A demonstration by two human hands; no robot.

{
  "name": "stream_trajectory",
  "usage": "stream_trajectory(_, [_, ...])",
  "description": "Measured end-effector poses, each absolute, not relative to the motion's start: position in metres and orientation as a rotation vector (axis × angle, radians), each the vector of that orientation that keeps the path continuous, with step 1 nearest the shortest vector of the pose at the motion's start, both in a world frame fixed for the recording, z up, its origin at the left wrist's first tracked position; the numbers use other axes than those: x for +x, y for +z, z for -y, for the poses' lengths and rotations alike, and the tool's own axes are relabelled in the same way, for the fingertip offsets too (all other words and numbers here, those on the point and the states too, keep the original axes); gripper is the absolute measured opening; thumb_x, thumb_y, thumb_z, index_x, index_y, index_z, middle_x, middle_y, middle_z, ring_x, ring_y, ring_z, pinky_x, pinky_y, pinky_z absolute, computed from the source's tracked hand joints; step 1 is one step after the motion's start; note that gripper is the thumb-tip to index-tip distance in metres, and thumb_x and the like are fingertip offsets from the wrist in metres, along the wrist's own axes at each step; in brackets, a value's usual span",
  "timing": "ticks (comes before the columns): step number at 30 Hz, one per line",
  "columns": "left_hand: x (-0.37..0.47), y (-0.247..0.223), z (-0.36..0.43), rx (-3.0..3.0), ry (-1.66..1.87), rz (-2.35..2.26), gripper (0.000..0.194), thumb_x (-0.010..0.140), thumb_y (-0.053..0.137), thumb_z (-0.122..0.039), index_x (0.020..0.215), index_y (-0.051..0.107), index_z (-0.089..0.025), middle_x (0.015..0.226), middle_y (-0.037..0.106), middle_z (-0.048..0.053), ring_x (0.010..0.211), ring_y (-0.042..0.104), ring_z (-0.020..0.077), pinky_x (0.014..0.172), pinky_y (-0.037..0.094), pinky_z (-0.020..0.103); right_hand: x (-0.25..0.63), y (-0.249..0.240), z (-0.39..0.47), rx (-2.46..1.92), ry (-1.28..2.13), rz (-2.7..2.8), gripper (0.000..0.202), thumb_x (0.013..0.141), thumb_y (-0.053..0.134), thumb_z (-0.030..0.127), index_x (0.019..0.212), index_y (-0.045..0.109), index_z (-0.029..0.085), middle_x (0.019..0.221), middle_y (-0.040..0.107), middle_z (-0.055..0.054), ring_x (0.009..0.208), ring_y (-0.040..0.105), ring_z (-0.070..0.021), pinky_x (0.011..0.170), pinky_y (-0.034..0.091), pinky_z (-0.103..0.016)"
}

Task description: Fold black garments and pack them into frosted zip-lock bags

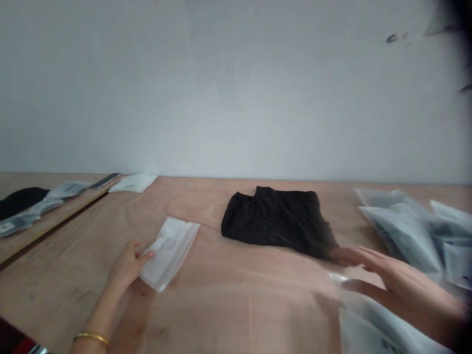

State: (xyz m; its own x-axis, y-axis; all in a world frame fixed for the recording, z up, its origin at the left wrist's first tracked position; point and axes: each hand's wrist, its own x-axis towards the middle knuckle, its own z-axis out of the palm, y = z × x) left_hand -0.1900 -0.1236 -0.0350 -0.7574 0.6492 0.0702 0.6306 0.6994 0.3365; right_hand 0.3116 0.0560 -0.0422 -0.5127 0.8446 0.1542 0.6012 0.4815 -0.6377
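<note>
My left hand pinches the left edge of a white frosted plastic bag, with the thumb on top. The bag lies at a slant on the table. At its right, a black cloth garment, perhaps shorts, is spread out with a folded-looking outline. My right hand is smeared by motion at the garment's lower right corner. Its fingers are stretched out and the thumb is apart, over a frosted bag with dark print in the near right corner. Whether the fingertips touch the garment, I cannot tell.
Several frosted bags with dark contents lie at the right. Another white bag and a dark flat phone-like object rest near the wall. At far left are a black item and clear packets, beyond a gap between boards.
</note>
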Motion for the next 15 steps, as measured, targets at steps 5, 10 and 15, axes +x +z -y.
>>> stream_trajectory(5, [-0.122,-0.012,0.126,1.338,0.989,-2.376,0.044,0.077,0.057,-0.046,0.111,0.049,-0.019,0.083,0.061,0.001,0.075,0.065,0.0176,0.066,0.052,0.026,0.214,-0.004,-0.046,-0.880,1.176,2.054,0.047,0.081,0.060,0.047,0.122,0.058,0.026,0.124,0.063,-0.011,0.112,0.059,-0.0274,0.089,0.050,-0.041])
stream_trajectory(10, [-0.059,0.028,0.142,1.657,1.193,-2.007,0.021,0.076,0.069,-0.027,0.095,0.061,-0.025,0.078,0.061,-0.002,0.075,0.061,0.0131,0.071,0.049,0.022,0.139,0.002,-0.043,-0.632,1.419,1.967,0.043,0.080,0.062,0.047,0.113,0.065,0.020,0.098,0.071,-0.009,0.092,0.065,-0.0241,0.078,0.051,-0.037])
stream_trajectory(15, [-0.054,0.046,0.165,1.678,1.301,-1.885,0.020,0.073,0.072,-0.020,0.091,0.063,-0.026,0.073,0.062,-0.002,0.068,0.063,0.0134,0.064,0.051,0.020,0.134,0.006,-0.042,-0.597,1.437,1.833,0.033,0.072,0.071,0.040,0.101,0.069,0.023,0.097,0.066,-0.005,0.092,0.058,-0.0204,0.077,0.047,-0.031])
